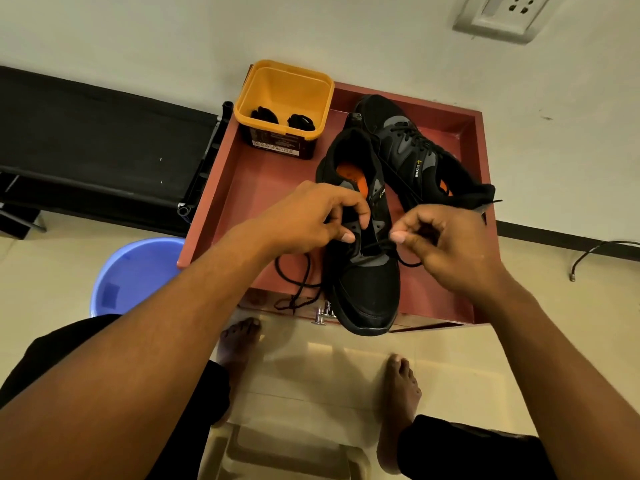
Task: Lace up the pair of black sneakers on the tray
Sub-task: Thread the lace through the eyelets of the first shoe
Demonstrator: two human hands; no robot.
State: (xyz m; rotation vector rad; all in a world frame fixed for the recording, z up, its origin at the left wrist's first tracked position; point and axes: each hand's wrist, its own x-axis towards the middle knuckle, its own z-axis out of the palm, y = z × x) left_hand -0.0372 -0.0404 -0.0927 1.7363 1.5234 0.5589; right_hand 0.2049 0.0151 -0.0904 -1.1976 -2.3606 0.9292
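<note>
— Two hands are at the near sneaker (363,282) on the red tray (270,188): left hand (311,220) and right hand (450,244) each pinch its black lace (298,278).
— And around?
— Far sneaker (415,150) touching behind it, yellow tub (284,88) in the corner, blue bucket (135,271) beside the tray.

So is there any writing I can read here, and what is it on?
"CLYMB": on the side of the far sneaker.
Small side logo on the near sneaker: too blurred to read.
Print on the white label of the yellow tub: too small to read.
</note>
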